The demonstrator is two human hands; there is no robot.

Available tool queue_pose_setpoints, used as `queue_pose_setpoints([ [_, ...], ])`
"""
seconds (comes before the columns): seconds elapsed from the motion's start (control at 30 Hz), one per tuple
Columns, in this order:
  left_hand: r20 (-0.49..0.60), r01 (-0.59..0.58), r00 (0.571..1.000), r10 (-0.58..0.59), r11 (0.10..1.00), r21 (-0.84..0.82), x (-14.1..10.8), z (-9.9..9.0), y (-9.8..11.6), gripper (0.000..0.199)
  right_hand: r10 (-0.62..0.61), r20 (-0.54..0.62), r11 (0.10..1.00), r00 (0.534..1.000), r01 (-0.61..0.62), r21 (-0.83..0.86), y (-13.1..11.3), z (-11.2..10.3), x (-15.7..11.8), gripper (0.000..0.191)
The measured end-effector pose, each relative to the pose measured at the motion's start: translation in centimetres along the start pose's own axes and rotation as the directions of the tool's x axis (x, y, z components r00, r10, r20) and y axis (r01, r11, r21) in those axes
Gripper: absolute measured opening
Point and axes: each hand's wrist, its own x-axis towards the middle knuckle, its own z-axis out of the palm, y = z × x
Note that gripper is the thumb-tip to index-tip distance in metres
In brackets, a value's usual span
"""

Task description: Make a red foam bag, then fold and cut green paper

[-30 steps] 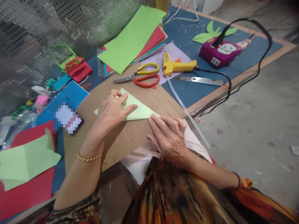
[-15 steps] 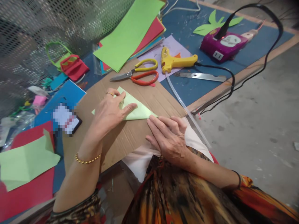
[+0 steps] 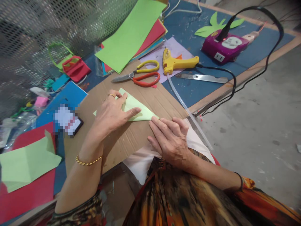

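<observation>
A pale green sheet of paper [image 3: 138, 108], folded to a triangle, lies on a brown cardboard piece [image 3: 117, 142]. My left hand [image 3: 111, 110] rests over the paper's left part, its thumb stretched out along the fold and its fingertips pressing near the top corner. The left corner is partly covered by this hand. My right hand [image 3: 168, 136] lies flat at the paper's right point, fingertips touching it and holding it down on the cardboard. Just beyond the paper are scissors [image 3: 147, 79] with one yellow and one red handle, blades pointing left.
A yellow glue gun [image 3: 178, 62] with a clear glue stick lies by a metal blade [image 3: 204, 78]. Behind it sits a purple power socket [image 3: 225, 45] with a black cable. Coloured paper [image 3: 131, 34] is stacked at the back. A phone [image 3: 68, 121] and green paper [image 3: 28, 163] lie left.
My left thumb has slid slightly right along the folded paper. My right hand stays at the paper's point. The whole view has shifted a little.
</observation>
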Motion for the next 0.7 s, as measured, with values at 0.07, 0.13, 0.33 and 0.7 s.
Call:
queue_pose_setpoints([
  [0.07, 0.025, 0.025, 0.999, -0.026, 0.999, 0.022, -0.2, -0.3, 0.6, 0.096, 0.002, -0.011, 1.000, 1.000, -0.002, -0.008, 0.0, 0.0, 0.1, 0.031],
  [0.13, 0.034, 0.050, 0.998, -0.051, 0.998, 0.040, -0.4, -0.4, 1.4, 0.093, 0.003, -0.022, 1.000, 1.000, -0.003, -0.007, 0.0, -0.1, 0.2, 0.031],
  [0.33, 0.001, 0.078, 0.997, -0.078, 0.995, 0.056, -0.8, -0.2, 2.4, 0.086, 0.007, -0.019, 0.999, 1.000, -0.006, 0.046, 0.1, -0.4, 0.2, 0.029],
  [0.7, 0.003, 0.062, 0.998, -0.062, 0.998, 0.032, -0.9, -0.1, 2.4, 0.084, 0.015, -0.008, 0.998, 1.000, -0.015, 0.067, 1.5, -2.0, 0.1, 0.022],
])
